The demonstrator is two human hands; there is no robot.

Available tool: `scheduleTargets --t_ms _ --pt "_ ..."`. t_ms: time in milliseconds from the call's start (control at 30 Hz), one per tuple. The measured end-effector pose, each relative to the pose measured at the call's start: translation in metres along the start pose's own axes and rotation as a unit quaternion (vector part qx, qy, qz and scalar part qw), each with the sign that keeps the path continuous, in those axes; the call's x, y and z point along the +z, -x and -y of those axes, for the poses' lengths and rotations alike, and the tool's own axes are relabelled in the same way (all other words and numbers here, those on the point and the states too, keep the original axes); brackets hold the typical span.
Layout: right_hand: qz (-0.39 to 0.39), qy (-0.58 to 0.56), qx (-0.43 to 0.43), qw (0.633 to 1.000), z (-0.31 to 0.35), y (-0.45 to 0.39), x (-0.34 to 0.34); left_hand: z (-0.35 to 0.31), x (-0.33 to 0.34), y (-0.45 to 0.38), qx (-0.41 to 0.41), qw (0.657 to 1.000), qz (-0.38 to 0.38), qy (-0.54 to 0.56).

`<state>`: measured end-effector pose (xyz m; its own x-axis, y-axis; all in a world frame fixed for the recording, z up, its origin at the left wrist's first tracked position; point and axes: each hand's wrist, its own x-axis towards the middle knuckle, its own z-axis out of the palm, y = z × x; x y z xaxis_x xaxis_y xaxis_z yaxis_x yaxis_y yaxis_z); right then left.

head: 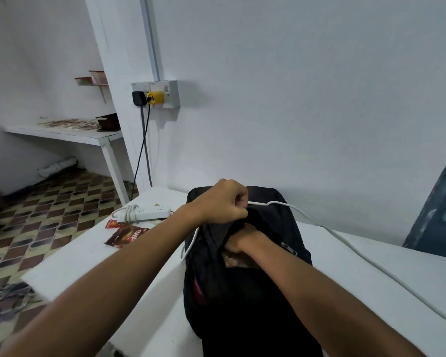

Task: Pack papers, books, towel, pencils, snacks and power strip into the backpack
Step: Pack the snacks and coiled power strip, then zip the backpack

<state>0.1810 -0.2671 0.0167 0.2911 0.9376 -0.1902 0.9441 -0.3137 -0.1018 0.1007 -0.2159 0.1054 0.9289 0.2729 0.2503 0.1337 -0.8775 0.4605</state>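
backpack [242, 292] on table [88, 258], power strip [150, 212] left

The white table [88, 256] carries a black backpack [242, 305], white power strip [150, 213] and snack packets [128, 234].

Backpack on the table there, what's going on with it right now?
A person is packing the black backpack, which stands on the white table. The left hand grips the top edge of the opening, and the right hand reaches down inside, mostly hidden. A white cable runs across the bag. The white power strip and a snack packet lie on the table, not yet packed.
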Motion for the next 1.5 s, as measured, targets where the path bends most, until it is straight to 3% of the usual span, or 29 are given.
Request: scheduleTargets --t_ms 133,200,267,333,433,600,767,900,1000,1233,1367,1500 --pt "-0.057 0.068 -0.073 0.993 -0.001 0.028 -0.007 0.006 0.002 0.001 -0.027 0.997 -0.004 0.071" --pt "-0.129 0.084 -0.143 0.978 -0.008 0.049 -0.009 0.006 0.003 -0.001 -0.038 0.994 -0.003 0.100" --pt "-0.217 0.091 -0.224 0.946 -0.013 0.068 -0.013 0.008 0.004 -0.003 -0.050 0.991 0.004 0.121" --pt "-0.356 0.092 -0.280 0.887 -0.016 0.076 -0.016 0.011 0.004 -0.003 -0.048 0.989 0.010 0.138" --pt "-0.491 0.087 -0.235 0.835 -0.012 0.076 -0.021 0.014 0.003 0.000 -0.055 0.985 0.009 0.162" --pt "-0.431 0.054 -0.093 0.896 -0.007 0.061 -0.007 0.050 -0.015 0.021 -0.117 0.978 0.000 0.170" --pt "-0.313 0.016 -0.079 0.946 0.000 0.033 -0.007 0.149 -0.027 0.075 -0.247 0.962 -0.068 0.096" --pt "-0.280 -0.003 -0.064 0.958 0.007 0.012 0.005 0.221 -0.009 0.118 -0.331 0.942 -0.049 0.004" --pt "-0.264 0.003 -0.053 0.963 0.011 -0.002 0.007 0.261 0.014 0.137 -0.347 0.934 -0.058 -0.063" --pt "-0.226 0.010 -0.086 0.970 0.013 -0.020 0.001 0.294 0.044 0.141 -0.415 0.895 -0.048 -0.154" --pt "-0.208 -0.006 -0.103 0.973 0.011 -0.023 -0.001 0.299 0.042 0.139 -0.389 0.885 -0.081 -0.242" --pt "-0.144 -0.019 -0.113 0.983 0.009 -0.023 -0.014 0.293 0.032 0.137 -0.371 0.891 -0.154 -0.213"
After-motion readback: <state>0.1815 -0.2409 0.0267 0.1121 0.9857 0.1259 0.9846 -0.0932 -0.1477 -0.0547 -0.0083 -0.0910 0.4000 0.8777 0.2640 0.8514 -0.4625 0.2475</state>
